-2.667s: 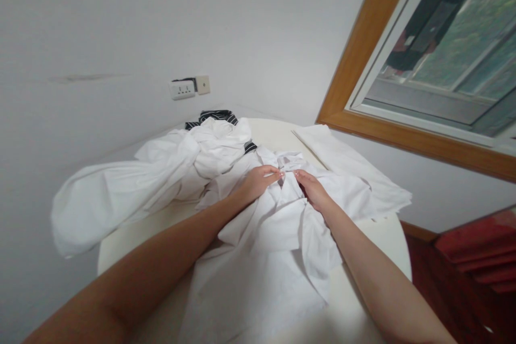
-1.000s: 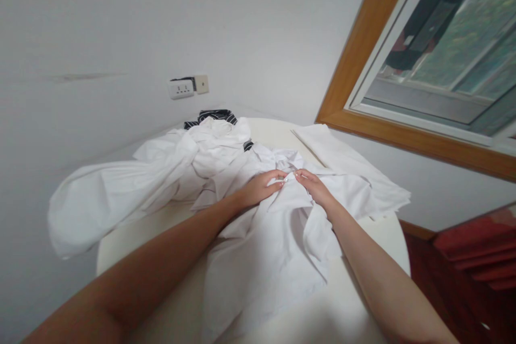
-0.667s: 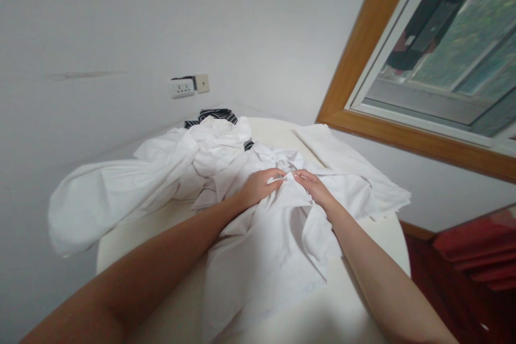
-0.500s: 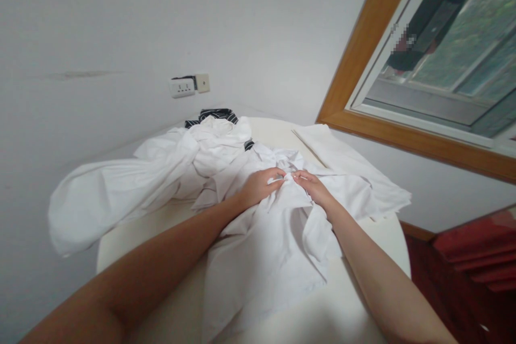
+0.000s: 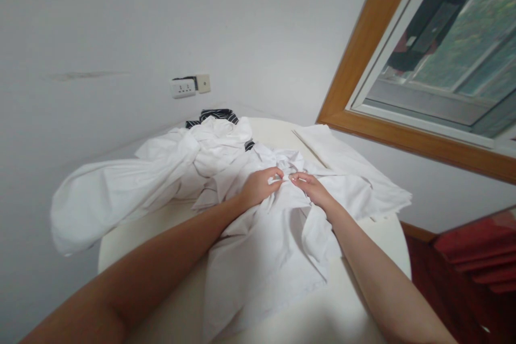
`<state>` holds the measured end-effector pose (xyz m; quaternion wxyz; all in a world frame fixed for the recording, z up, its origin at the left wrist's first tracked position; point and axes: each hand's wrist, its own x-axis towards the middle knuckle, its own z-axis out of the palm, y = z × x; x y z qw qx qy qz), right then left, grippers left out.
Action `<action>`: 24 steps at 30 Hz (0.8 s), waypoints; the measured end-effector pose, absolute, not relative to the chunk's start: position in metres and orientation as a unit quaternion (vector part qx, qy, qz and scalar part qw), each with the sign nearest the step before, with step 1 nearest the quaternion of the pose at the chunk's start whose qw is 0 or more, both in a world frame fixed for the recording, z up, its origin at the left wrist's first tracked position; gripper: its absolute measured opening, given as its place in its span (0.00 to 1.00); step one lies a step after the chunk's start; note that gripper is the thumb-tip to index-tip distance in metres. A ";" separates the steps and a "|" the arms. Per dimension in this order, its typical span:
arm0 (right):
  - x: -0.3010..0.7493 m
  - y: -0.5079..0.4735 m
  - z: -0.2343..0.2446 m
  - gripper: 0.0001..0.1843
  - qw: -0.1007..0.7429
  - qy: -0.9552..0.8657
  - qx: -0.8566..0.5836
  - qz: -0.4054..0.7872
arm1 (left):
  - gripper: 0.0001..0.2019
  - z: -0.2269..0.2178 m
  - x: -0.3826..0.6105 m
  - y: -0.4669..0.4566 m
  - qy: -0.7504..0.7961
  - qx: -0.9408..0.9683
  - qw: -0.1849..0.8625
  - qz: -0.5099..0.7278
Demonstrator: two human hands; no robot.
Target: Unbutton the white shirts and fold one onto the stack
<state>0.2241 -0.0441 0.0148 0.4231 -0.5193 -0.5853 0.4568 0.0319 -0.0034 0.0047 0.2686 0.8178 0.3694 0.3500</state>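
Both my hands are on the white cloth in the middle of the table [image 5: 274, 131]: left hand [image 5: 258, 187] and right hand [image 5: 314, 189] each pinching it between thumb and fingers, fingertips almost meeting, just a little fabric between them. The white cloth [image 5: 266, 269] bunches up at the pinch, spreads toward my near side in loose folds, and has a rumpled part beyond my fingers. Exact bit pinched is too small to tell, maybe an edge or seam. To do this well, I'd say: light fingertip pinch, both sides level, wrists low, and work at the small spot instead of dragging the whole piece; thin, limp fabric like this probably slips or creases if tugged hard. Better to lay the near folds flat so they don't pull on the grip. Left side: big crumpled white bundle [image 5: 121, 188], its end sticking out past the table edge, close to my left forearm, so elbow should mind it. Far right: flat folded white cloth [image 5: 342, 156], close to the held piece, easy to snag. Far left, behind the bundle: black striped cloth [image 5: 220, 114]. Socket [image 5: 183, 87] on the wall beyond.
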 end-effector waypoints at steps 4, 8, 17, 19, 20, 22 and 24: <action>0.229 -0.040 0.009 0.22 0.428 -0.581 -0.522 0.455 | 0.11 0.006 0.033 -0.004 0.368 0.812 0.273 0.361; 0.244 -0.026 0.002 0.26 0.450 -0.555 -0.530 0.456 | 0.10 0.010 0.030 0.002 0.396 0.784 0.276 0.390; 0.252 -0.021 -0.005 0.26 0.495 -0.524 -0.598 0.351 | 0.09 0.000 0.023 0.026 0.454 0.682 0.258 0.512; 0.245 -0.026 -0.004 0.24 0.488 -0.545 -0.601 0.322 | 0.09 -0.003 0.023 0.024 0.442 0.695 0.229 0.519; 0.241 -0.028 -0.003 0.22 0.487 -0.571 -0.592 0.293 | 0.09 -0.004 0.023 0.022 0.436 0.710 0.209 0.512; 0.235 -0.032 -0.001 0.18 0.486 -0.642 -0.559 0.199 | 0.11 -0.001 0.023 0.015 0.429 0.757 0.148 0.471; 0.230 -0.035 0.002 0.14 0.469 -0.698 -0.533 0.086 | 0.13 0.004 0.022 0.006 0.436 0.799 0.069 0.407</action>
